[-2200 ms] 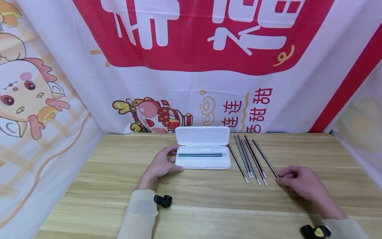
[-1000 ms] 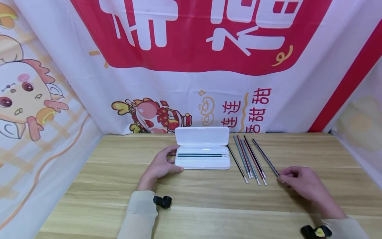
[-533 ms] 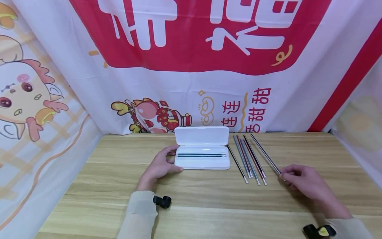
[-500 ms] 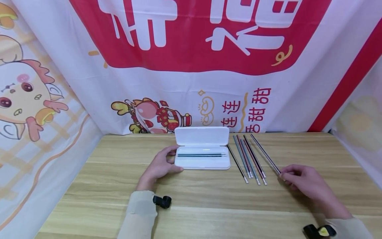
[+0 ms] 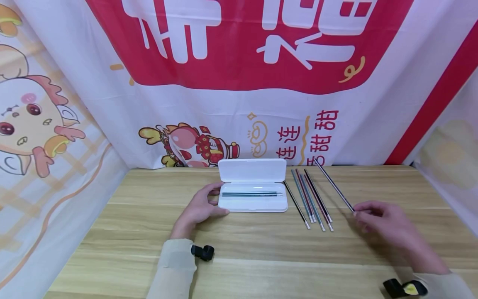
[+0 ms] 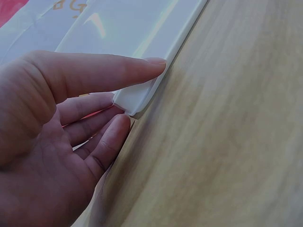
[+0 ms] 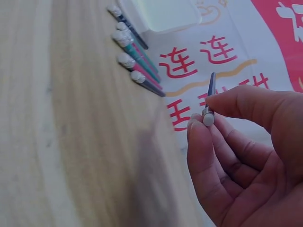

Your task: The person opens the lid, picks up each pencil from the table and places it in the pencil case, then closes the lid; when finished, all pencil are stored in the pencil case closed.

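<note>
A white pencil case (image 5: 254,205) lies with its lid raised at the back of the table. Inside it, two dark green pencils (image 5: 251,194) lie side by side, erasers to the right. My left hand (image 5: 201,203) holds the case at its left end; in the left wrist view the thumb lies on the rim and the fingers bend around the corner. My right hand (image 5: 388,222) pinches a dark pencil (image 5: 335,187) near its eraser end between thumb and fingertips. That pencil is raised off the table, its far end pointing away and to the left.
Right of the case, several pencils (image 5: 316,199) in blue, red and black lie in a loose row, erasers toward me. A single black pencil (image 5: 296,204) lies closest to the case. Behind the wooden table (image 5: 261,265) hangs a printed cloth (image 5: 239,104).
My right hand has lifted the dark pencil from the table and shifted slightly right, and the pencil's far end has risen. My left hand and the case have stayed in place.
</note>
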The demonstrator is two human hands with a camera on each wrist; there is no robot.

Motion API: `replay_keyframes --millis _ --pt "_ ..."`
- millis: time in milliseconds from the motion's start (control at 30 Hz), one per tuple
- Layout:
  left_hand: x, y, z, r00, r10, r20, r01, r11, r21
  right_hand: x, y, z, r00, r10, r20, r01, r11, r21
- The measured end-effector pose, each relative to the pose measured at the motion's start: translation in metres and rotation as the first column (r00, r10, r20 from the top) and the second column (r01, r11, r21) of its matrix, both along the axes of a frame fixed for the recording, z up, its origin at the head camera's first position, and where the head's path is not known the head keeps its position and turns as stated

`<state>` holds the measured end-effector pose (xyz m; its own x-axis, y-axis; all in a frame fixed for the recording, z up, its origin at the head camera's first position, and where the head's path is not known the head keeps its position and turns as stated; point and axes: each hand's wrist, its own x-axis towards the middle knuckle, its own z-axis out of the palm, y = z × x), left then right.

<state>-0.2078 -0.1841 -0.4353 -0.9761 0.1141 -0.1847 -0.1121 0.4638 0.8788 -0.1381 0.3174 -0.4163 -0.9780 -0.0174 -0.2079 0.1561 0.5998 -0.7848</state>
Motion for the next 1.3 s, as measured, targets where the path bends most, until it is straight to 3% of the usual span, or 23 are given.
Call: replay_keyframes --millis 467,833,1300 --pt "0.003 -0.005 0.0 1.0 0.014 0.001 -0.014 1.0 -0.015 -0.002 -0.01 0.015 0.999 0.012 -0.042 -0.01 0.999 0.05" --pt "0.0 -0.005 -0.001 0.999 0.023 0.023 -0.023 1.0 -0.014 -0.015 -0.037 0.023 0.992 0.102 -0.074 -0.101 0.995 0.016" --pt "0.0 -0.002 -0.002 1.0 0.019 0.013 -0.019 1.0 -0.018 -0.042 -0.078 0.038 0.969 0.196 -0.147 -0.186 0.979 0.083"
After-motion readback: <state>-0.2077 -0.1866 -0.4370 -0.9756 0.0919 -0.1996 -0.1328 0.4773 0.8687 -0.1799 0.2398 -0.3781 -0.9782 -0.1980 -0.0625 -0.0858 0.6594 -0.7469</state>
